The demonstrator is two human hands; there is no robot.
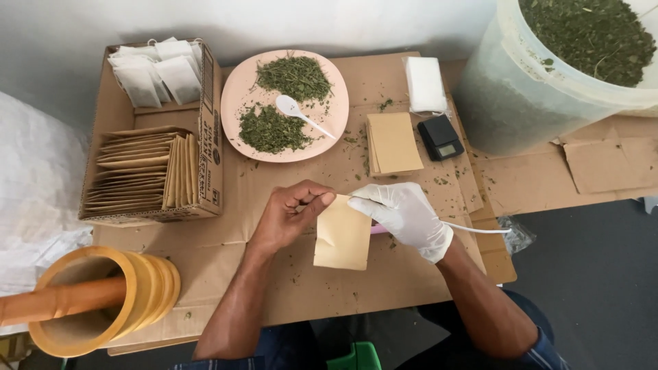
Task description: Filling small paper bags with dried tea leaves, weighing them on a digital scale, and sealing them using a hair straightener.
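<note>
- We are holding a tan paper envelope [342, 236] near the desk's [384, 274] front edge; the bare left hand [291, 214] is pinching its top corner, its grip clenched on the paper.
- The gloved right hand [408, 214] is closing on the envelope's upper edge, and a thin white cord [476, 229] is trailing from under that hand toward the desk's right edge.
- We judge that the envelope's mouth is being handled, opened or closed; the next move is calling for a steady two-handed pinch so the paper is not creasing.
- Toward the back edge, a pink plate [233, 89] is carrying two heaps of dried green herb [274, 130] and a white spoon [301, 115].
- At the left edge, a cardboard box [209, 137] is holding white sachets [157, 72] behind and upright tan envelopes [140, 168] in front.
- Right of the plate, a stack of flat tan envelopes [394, 142], a white pack [425, 83] and a small black scale [441, 137] are lying together.
- A translucent tub of herb [521, 89] is occupying the back right corner; a wooden mortar [103, 298] is standing off the front left corner.
</note>
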